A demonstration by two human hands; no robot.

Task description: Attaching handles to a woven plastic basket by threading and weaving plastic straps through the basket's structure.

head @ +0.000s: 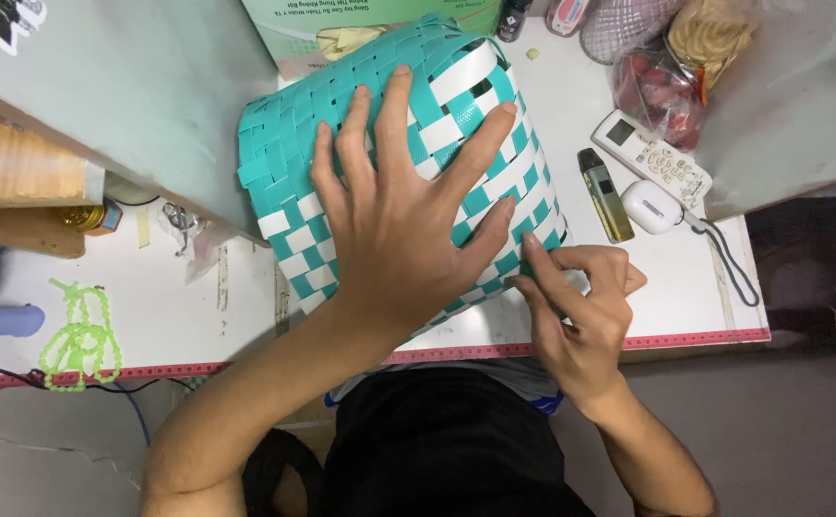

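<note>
A basket woven from teal and white plastic strips (293, 134) lies on its side on a white table (169, 306). My left hand (399, 211) is pressed flat on the weave, fingers spread wide. My right hand (576, 306) is at the basket's lower right corner, with its fingertips pinching the end of a strip at the edge. The part of the basket under my palm is hidden.
A white remote control (653, 158), a white earbud case (650, 206) on a grey cord and an olive pen-shaped device (605, 193) lie at right. A green knotted cord (78, 335) lies at left. A red-and-white measuring tape (686, 338) runs along the table's front edge.
</note>
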